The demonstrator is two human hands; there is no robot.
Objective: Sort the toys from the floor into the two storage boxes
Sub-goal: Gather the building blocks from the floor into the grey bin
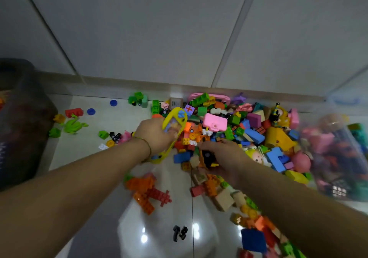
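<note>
A big heap of colourful toys and building bricks [235,126] lies on the tiled floor against the wall. My left hand [154,134] grips a long yellow toy [175,122] at the heap's left edge. My right hand [223,156] is curled round an orange and black toy [207,159] at the heap's front. A dark storage box [23,118] stands at the far left. A clear storage box [338,154] with toys inside stands at the right.
Loose pieces lie on the floor: a green frog [73,126], a red brick [74,112], two blue discs [91,111], orange and red bricks [148,193] near my arms, and a small black piece [179,232] in front. The grey wall [159,38] is right behind the heap.
</note>
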